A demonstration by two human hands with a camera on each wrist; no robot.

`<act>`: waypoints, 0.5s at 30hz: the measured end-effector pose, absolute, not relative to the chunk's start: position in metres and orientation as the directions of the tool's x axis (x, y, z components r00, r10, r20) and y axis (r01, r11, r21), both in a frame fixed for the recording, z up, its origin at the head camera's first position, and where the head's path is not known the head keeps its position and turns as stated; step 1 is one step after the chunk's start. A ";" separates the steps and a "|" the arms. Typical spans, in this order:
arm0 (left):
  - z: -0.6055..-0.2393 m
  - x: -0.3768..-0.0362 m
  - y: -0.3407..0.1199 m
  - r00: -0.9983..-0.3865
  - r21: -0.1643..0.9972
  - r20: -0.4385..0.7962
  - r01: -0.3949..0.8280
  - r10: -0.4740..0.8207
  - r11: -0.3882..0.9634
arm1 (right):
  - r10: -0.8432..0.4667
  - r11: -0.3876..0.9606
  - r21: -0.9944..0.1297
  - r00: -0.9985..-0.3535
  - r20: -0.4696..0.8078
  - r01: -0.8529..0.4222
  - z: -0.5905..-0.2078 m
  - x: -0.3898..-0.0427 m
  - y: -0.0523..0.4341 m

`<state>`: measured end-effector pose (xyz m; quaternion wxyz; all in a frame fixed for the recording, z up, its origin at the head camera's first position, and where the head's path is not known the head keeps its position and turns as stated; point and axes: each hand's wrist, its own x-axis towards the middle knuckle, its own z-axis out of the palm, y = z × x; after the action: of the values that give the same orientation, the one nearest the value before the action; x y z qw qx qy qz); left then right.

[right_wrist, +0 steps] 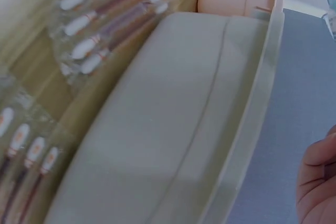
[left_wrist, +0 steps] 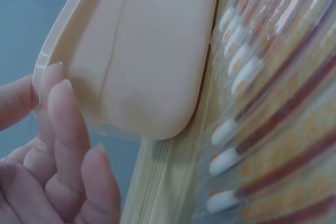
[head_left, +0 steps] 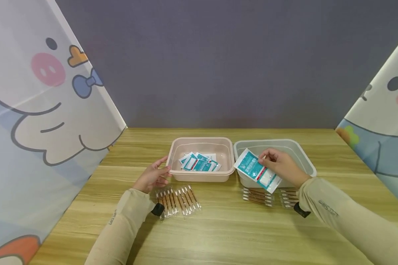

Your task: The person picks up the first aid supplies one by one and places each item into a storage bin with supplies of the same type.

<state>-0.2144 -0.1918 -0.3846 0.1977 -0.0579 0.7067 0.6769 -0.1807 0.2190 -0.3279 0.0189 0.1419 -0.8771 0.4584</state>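
Nearest the viewer, strips of sealed cotton swabs [head_left: 178, 201] lie on the wooden counter [head_left: 219, 235], with more swab strips [head_left: 258, 196] to the right. Behind them stand two tubs side by side, rims almost touching. The pink tub [head_left: 201, 176] holds several teal packets [head_left: 199, 162]. The left hand [head_left: 152, 177] rests relaxed fingers [left_wrist: 63, 124] against its left rim. The right hand [head_left: 283, 165] pinches one teal packet [head_left: 257, 171] over the near-left rim of the clear tub [head_left: 303, 156]. Bare counter spreads left, right and front.
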 end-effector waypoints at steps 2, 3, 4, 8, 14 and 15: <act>-0.385 -0.215 -0.191 -0.916 0.934 -0.356 -0.347 0.187 0.078 | -0.228 0.545 -0.795 -0.959 0.166 -0.267 -0.327 -0.184 0.218; -0.385 -0.215 -0.190 -0.916 0.935 -0.355 -0.346 0.187 0.079 | -0.225 0.553 -0.789 -0.959 0.170 -0.269 -0.327 -0.185 0.218; -0.385 -0.215 -0.190 -0.916 0.935 -0.354 -0.345 0.188 0.080 | -0.221 0.558 -0.784 -0.959 0.175 -0.272 -0.327 -0.187 0.217; -0.385 -0.214 -0.192 -0.916 0.934 -0.356 -0.346 0.186 0.084 | -0.228 0.567 -0.775 -0.957 0.180 -0.281 -0.327 -0.198 0.210; -0.385 -0.213 -0.194 -0.915 0.935 -0.356 -0.346 0.190 0.081 | -0.274 0.564 -0.765 -0.944 0.184 -0.312 -0.328 -0.215 0.195; -0.385 -0.213 -0.193 -0.915 0.935 -0.354 -0.345 0.194 0.078 | -0.280 0.564 -0.764 -0.943 0.180 -0.313 -0.327 -0.217 0.192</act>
<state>-0.2129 -0.1933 -0.3848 0.1991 -0.0535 0.7067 0.6768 -0.2173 0.1923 -0.3271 0.0190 0.1677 -0.8842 0.4355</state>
